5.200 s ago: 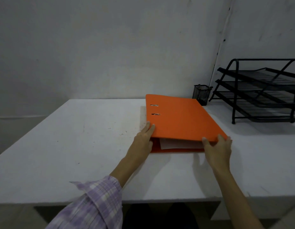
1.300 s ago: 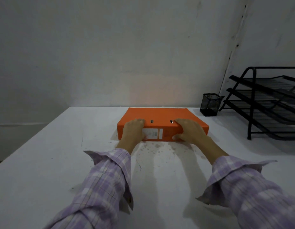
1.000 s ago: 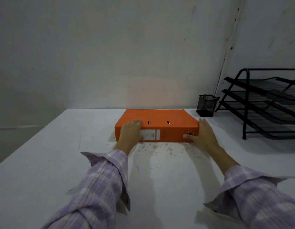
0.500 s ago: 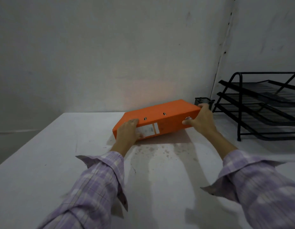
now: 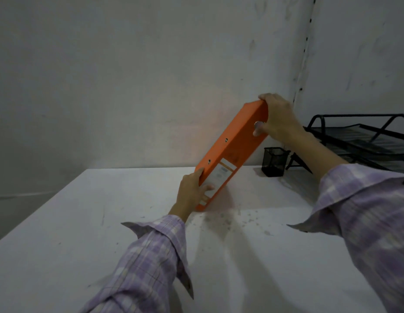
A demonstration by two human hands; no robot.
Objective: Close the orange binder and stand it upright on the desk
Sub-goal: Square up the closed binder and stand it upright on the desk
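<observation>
The orange binder (image 5: 232,152) is closed and held tilted over the white desk (image 5: 72,233), its spine turned toward the camera. Its lower end rests on, or just above, the desk surface near the centre of the view (contact cannot be told for certain), while its upper end is raised toward 1 o'clock, so the binder leans steeply and is not yet upright.

The lower end is gripped by the left hand (image 5: 192,195): the fingers are wrapped over the left edge and the thumb is laid across the white spine label (image 5: 220,177). The upper end is gripped by the right hand (image 5: 276,118), with the fingers curled over the top corner and the thumb pressed beside the round finger hole (image 5: 258,125) in the spine. Two small slots are seen on the cover face near the spine. Both forearms are covered by purple checked sleeves (image 5: 149,263).

A black mesh pen cup (image 5: 274,161) stands on the desk at about 3 o'clock from the binder's lower end, near it but apart. Further out in the same direction a black wire letter tray (image 5: 366,141) is set, with stacked tiers. Small dark specks and stains (image 5: 232,220) are scattered on the desk at 6 o'clock from the binder, in front of its lower end. A plain grey wall (image 5: 128,75) is seen behind the desk.
</observation>
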